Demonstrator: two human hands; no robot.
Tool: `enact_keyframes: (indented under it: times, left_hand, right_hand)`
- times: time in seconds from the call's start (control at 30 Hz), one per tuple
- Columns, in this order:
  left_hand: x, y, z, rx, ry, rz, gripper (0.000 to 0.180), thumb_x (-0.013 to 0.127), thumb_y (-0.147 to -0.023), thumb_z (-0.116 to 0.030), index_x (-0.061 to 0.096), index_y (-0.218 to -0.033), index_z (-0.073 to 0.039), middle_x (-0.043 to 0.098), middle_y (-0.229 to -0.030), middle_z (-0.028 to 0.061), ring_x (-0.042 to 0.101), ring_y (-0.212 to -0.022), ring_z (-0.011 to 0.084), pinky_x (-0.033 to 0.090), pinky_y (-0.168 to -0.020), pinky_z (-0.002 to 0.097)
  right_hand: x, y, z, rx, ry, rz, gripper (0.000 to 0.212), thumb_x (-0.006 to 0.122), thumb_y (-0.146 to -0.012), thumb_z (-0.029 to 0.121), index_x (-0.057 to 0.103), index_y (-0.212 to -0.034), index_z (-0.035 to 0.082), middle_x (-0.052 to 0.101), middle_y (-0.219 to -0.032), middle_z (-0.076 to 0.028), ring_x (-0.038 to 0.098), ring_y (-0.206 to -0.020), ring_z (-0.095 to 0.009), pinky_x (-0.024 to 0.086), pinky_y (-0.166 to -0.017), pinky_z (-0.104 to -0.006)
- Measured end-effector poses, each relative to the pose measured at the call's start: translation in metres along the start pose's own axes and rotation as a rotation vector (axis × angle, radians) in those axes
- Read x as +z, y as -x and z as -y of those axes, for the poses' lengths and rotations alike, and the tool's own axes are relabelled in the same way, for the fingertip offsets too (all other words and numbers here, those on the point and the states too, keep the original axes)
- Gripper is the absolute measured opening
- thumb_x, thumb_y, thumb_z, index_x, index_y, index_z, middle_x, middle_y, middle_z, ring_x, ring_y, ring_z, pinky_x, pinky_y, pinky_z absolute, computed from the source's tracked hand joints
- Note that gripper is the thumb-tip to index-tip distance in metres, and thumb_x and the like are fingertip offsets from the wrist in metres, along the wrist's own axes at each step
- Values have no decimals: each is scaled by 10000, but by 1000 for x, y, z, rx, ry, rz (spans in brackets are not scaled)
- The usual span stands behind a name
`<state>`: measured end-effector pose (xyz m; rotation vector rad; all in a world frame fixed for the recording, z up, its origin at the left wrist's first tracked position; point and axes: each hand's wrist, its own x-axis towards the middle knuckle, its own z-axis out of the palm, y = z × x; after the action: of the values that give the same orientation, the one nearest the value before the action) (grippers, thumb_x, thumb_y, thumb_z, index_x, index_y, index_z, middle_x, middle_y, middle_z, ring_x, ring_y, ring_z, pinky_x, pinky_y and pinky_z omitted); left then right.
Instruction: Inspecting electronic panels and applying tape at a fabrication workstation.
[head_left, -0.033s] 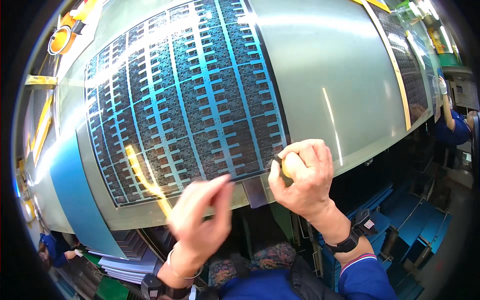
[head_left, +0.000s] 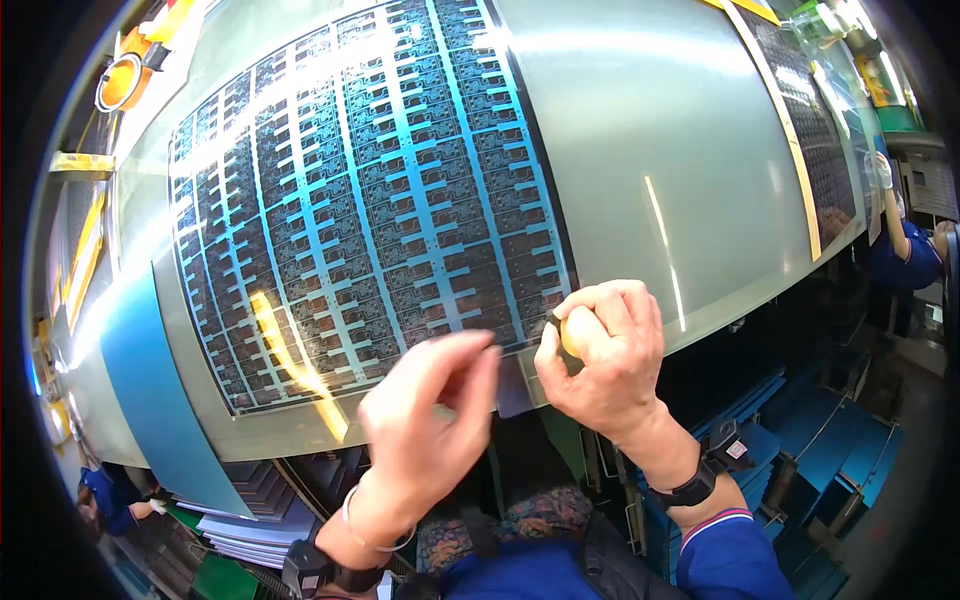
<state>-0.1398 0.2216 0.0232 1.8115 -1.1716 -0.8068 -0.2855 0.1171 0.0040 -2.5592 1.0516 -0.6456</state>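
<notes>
Yellow item (head_left: 573, 338) clutched btwn thumb & curled fingers of R hand (head_left: 612, 365), nr patterned sheet (head_left: 430, 205); L hand (head_left: 425, 405) blurred, fingers bent twd thumb, pinch can't be told; L hand shifted closer to R hand vs. earlier.

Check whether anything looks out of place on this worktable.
No spill is evident. One mild oddity: the plain blue sheet at left juts past the near edge of the worktable, whereas the patterned panel lies within it.
</notes>
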Motion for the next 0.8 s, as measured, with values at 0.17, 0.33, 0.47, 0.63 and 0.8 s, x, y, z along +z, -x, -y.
enact_keyframes:
  times: [0.17,0.33,0.47,0.63,0.8]
  left_hand:
    - [24,-43,-17,-434,311,209,176,628,-897,-76,522,-971,43,648,-674,119,620,-498,121,485,-413,226]
    - [25,-53,-21,-636,382,241,206,661,-878,-108,521,-886,43,643,-625,126,616,-449,154,474,-363,240]
    - [25,-56,-21,-667,396,225,214,676,-861,-106,536,-842,54,645,-619,132,612,-437,153,471,-357,235]
    - [27,-60,-25,-693,374,220,208,680,-847,-101,547,-809,55,646,-614,133,605,-431,144,470,-359,230]
    - [26,-59,-24,-711,388,196,204,682,-842,-94,551,-788,52,644,-612,131,597,-424,137,466,-358,228]
  right_hand:
    - [-1,2,-4,4,-16,-18,104,664,-628,78,562,-648,75,589,-829,-7,538,-815,-216,447,-736,-350]
    - [-2,2,-5,15,-51,-23,127,663,-625,64,537,-630,78,591,-837,-3,537,-808,-212,446,-730,-349]
    - [2,5,-11,1,-132,-42,144,669,-619,35,531,-626,77,596,-840,3,547,-806,-205,444,-736,-351]
    - [2,7,-22,-107,-173,-66,113,667,-625,22,567,-645,71,614,-857,8,567,-846,-192,446,-757,-351]
    - [-3,2,-31,-250,-171,-17,78,670,-630,46,613,-680,65,626,-880,9,577,-883,-180,453,-803,-350]
